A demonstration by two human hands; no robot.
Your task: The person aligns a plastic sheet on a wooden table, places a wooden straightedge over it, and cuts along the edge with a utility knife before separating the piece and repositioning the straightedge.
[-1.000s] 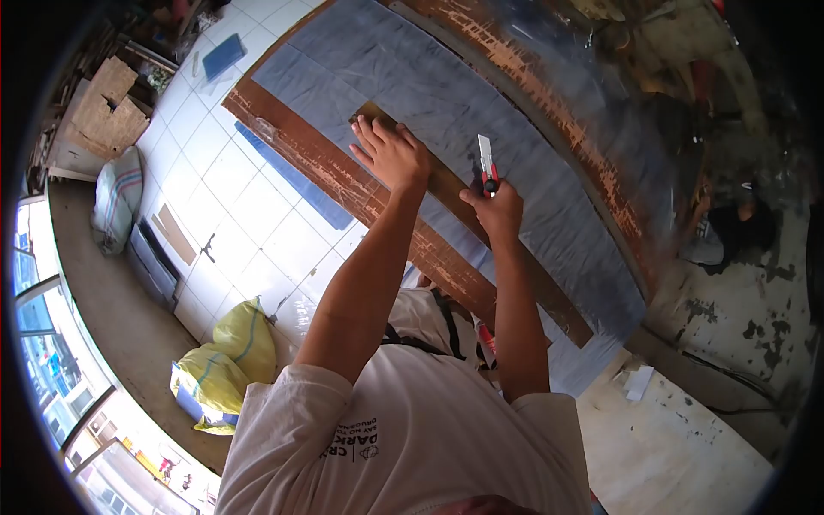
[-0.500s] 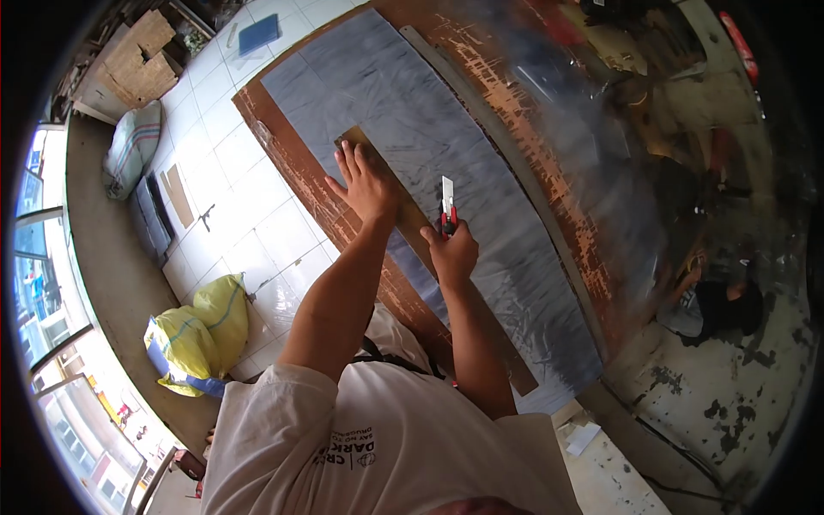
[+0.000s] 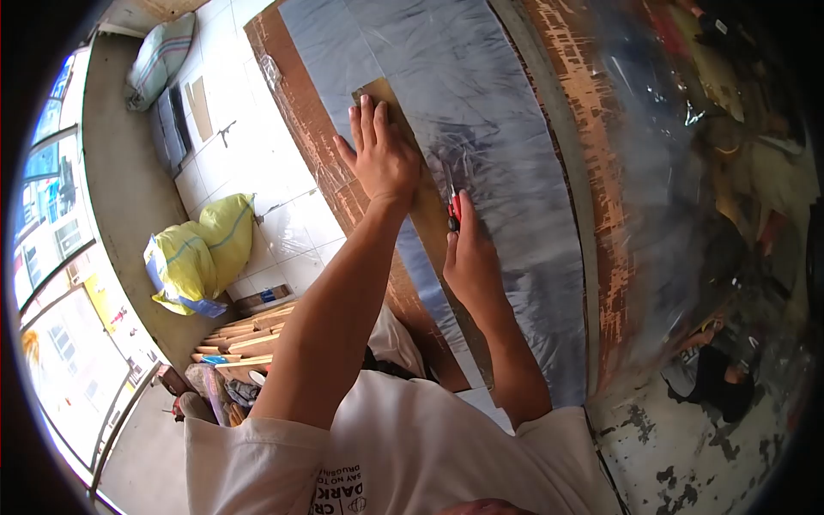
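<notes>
My left hand point(image 3: 382, 159) lies flat with its fingers stretched out, pressing on a long, flat brownish strip point(image 3: 429, 216). That strip runs lengthwise over a grey-blue streaked sheet point(image 3: 528, 223) with a shiny, wrinkled surface. In my right hand point(image 3: 470, 253), closed around its handle, is a red and black utility knife point(image 3: 455, 209). Its blade points away from me, down near the sheet beside the strip's right edge. I cannot make out whether the tip touches the sheet.
Under the sheet is a worn brown board point(image 3: 296, 103). A yellow sack point(image 3: 206, 253) and stacked wooden pieces point(image 3: 257, 335) are at left, with a pale sack point(image 3: 163, 60) farther off on white tiles. Clear plastic point(image 3: 661, 172) covers things at right. Part of another person point(image 3: 721, 378) shows at lower right.
My right hand has lowered the knife from a raised, blade-up position to the strip's edge. My left hand stays on the strip. The view has shifted.
</notes>
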